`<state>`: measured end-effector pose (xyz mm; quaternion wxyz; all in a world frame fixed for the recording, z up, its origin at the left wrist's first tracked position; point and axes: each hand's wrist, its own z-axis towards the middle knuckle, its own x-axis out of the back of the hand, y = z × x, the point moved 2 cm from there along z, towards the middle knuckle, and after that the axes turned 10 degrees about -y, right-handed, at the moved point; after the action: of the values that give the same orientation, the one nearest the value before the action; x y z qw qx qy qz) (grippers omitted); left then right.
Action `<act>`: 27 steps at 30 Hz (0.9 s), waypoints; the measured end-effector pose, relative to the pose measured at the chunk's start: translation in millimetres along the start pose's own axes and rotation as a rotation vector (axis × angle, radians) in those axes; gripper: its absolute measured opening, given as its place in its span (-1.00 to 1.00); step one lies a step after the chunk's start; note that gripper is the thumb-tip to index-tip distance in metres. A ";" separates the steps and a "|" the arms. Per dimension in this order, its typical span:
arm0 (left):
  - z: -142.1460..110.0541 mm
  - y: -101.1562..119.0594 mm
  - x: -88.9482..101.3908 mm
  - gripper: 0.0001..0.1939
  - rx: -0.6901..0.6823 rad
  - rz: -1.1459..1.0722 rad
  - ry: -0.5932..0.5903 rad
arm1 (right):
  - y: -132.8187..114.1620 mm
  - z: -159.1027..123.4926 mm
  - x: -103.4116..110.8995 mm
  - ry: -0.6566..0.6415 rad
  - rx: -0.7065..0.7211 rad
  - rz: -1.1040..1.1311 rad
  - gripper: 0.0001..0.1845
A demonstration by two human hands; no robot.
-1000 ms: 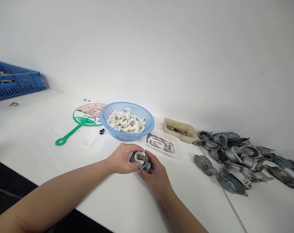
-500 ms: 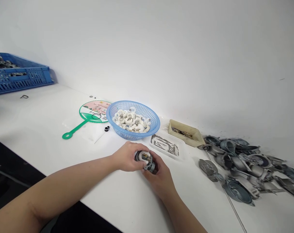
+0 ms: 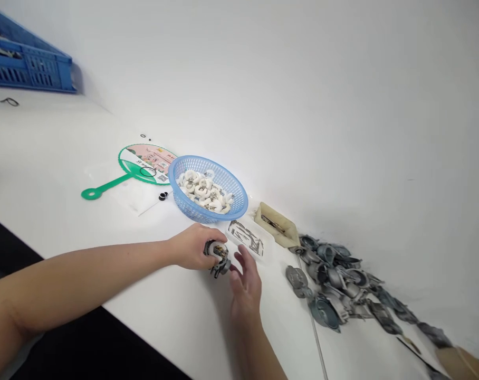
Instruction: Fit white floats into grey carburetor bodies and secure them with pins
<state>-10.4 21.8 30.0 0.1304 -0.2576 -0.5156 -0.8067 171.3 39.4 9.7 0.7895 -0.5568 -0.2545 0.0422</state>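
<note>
My left hand (image 3: 195, 247) grips a round grey metal housing (image 3: 222, 265) with a white plastic ring (image 3: 213, 247) and brass-coloured parts inside it. Its thumb and fingers wrap the housing's left side. Just to the right, my right hand (image 3: 245, 287) is open, fingers apart and curved, close to the housing; whether a fingertip still touches it I cannot tell. Beyond my hands stands a blue mesh basket (image 3: 239, 198) holding many white plastic rings (image 3: 203, 189) with metal bits. Beside it lies a clear tray (image 3: 266, 253) with thin metal pins (image 3: 245, 236).
A beige box (image 3: 289, 232) with small metal pieces sits behind the tray. Grey metal castings (image 3: 342, 279) are heaped at the right. On the left are a green-handled fan (image 3: 115, 182), small black rings (image 3: 163, 196) and a blue crate (image 3: 49, 71). A wall rises behind the table.
My right hand has let go its hold on the housing and opened to the right. My left hand keeps the housing. The view has tilted and shifted rightward.
</note>
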 end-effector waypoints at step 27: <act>9.4 -7.4 -1.5 -0.53 -0.030 0.082 -0.045 | 24.8 171.5 47.3 -0.443 -0.242 -1.404 -0.73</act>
<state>-10.1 33.3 26.6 0.1481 -0.2984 -0.4953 -0.8023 140.6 212.4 47.1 0.4941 -0.3249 -0.7063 -0.3891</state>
